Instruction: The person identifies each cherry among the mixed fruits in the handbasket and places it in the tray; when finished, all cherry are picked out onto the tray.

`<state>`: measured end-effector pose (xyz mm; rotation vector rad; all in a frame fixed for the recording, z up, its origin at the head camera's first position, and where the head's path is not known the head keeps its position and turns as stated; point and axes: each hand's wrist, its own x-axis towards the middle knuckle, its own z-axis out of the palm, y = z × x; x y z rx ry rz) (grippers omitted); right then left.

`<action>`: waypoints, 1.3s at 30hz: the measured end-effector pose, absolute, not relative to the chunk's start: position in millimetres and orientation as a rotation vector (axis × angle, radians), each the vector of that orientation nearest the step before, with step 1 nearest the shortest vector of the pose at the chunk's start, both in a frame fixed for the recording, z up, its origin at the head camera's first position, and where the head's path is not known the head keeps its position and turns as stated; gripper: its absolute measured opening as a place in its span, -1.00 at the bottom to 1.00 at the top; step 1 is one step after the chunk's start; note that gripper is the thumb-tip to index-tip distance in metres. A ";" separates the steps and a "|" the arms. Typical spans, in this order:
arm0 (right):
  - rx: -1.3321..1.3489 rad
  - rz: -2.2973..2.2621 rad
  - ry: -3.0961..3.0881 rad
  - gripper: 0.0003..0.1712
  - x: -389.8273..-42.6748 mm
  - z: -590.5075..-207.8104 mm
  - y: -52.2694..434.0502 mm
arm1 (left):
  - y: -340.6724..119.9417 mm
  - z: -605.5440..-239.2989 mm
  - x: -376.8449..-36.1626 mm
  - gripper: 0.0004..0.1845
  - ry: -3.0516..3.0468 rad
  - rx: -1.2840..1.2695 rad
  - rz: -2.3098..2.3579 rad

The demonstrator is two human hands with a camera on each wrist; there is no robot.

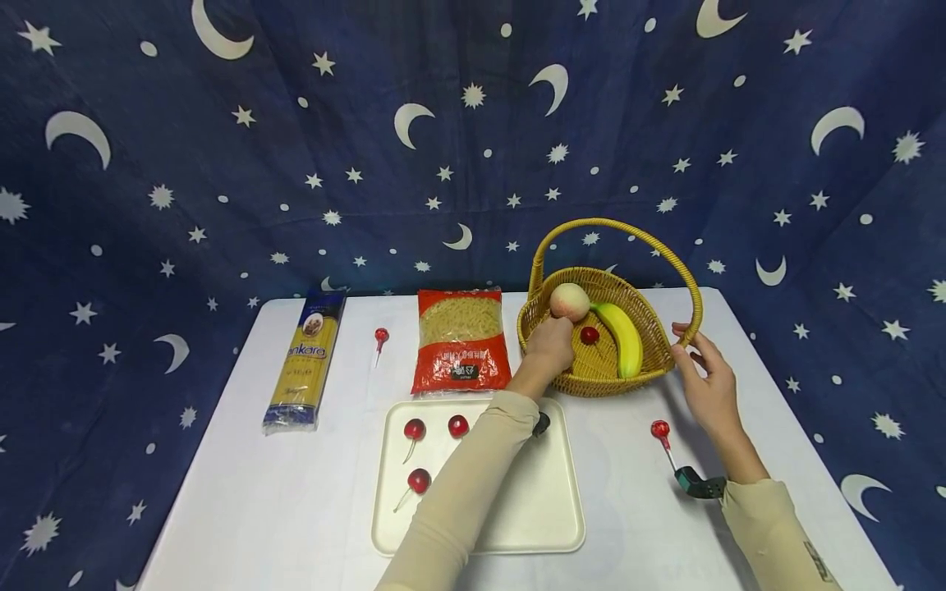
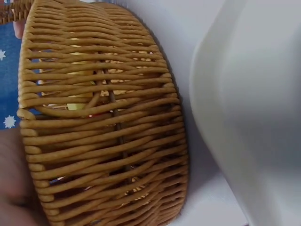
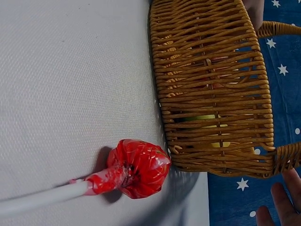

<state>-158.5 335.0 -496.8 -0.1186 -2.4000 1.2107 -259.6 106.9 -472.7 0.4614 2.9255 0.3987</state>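
Note:
My left hand (image 1: 550,343) reaches over the near left rim of the wicker basket (image 1: 602,386), its fingers down inside beside a peach (image 1: 569,302). Those fingertips are hidden, so I cannot tell whether they hold anything. A cherry (image 1: 590,335) and a banana (image 1: 622,338) lie in the basket. At the basket's right side, my right hand (image 1: 711,386) holds the foot of the arched handle (image 1: 695,304) lightly between thumb and index finger, other fingers spread. Several cherries, including one cherry (image 1: 417,480) near the forearm, rest on the cream tray (image 1: 532,542).
A red pasta bag (image 1: 460,345) lies behind the tray, with a spaghetti pack (image 1: 306,361) farther left. One lollipop (image 1: 380,336) sits between them. Another lollipop (image 3: 141,168) lies in front of the basket, near the right wrist. A starry cloth (image 1: 473,164) hangs behind the table.

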 end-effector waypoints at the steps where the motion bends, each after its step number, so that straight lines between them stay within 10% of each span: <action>1: -0.118 1.212 -2.402 -0.56 -158.5 -496.8 334.5 | 106.3 -472.3 -259.5 -0.87 2.932 0.471 0.412; 39: -0.157 1.255 -2.356 -0.59 -158.3 -495.1 328.6 | 25.3 -413.3 -202.5 -0.70 2.748 0.796 1.470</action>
